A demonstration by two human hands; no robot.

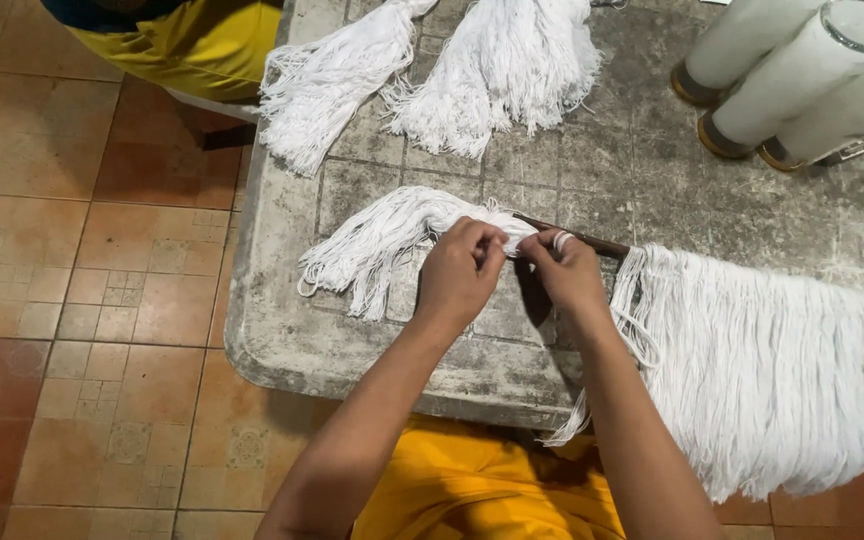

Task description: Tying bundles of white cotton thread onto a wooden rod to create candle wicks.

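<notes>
While both hands pinch white cord, knotting proceeds at the stick.
Left hand and right hand grasp a cord bundle over the dark stick, near the table's front edge.

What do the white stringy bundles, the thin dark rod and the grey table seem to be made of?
The white stringy bundles look like soft matte cotton yarn: fine loose strands, frayed ends. The thin dark rod looks like wood or metal; too slim to tell. The grey table looks like rough, stained concrete or stone, scored in squares.
</notes>
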